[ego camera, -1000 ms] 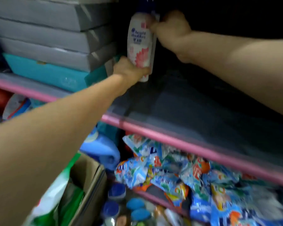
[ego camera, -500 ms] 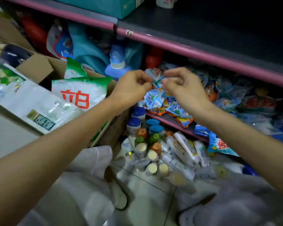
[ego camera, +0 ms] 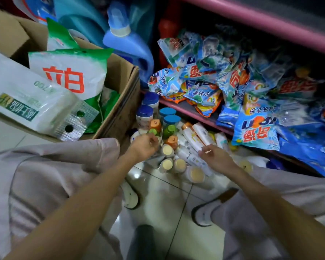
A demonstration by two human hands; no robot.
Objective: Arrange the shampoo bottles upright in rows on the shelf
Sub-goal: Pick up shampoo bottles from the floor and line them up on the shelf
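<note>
Several shampoo bottles stand and lie in a cluster on the tiled floor by the bottom shelf: blue-capped ones (ego camera: 147,112), orange-capped (ego camera: 155,125) and green-capped (ego camera: 169,129) ones, cream-capped ones (ego camera: 167,150), and white ones lying flat (ego camera: 200,133). My left hand (ego camera: 144,146) hovers over the cluster's left side with its fingers curled; whether it grips a bottle is hidden. My right hand (ego camera: 215,156) is low over the lying white bottles, fingers loosely apart and holding nothing. The pink-edged upper shelf (ego camera: 261,21) shows only at the top right.
A lower shelf holds a heap of blue detergent packets (ego camera: 251,83). A cardboard box (ego camera: 120,102) with green-and-white bags stands on the left, with blue jugs (ego camera: 128,42) behind it. My knees and shoes (ego camera: 129,196) flank the bottles.
The view dropped from the upper shelf, where both hands set a white bottle upright, to the floor. Both hands have come down from the packets to the bottle cluster.
</note>
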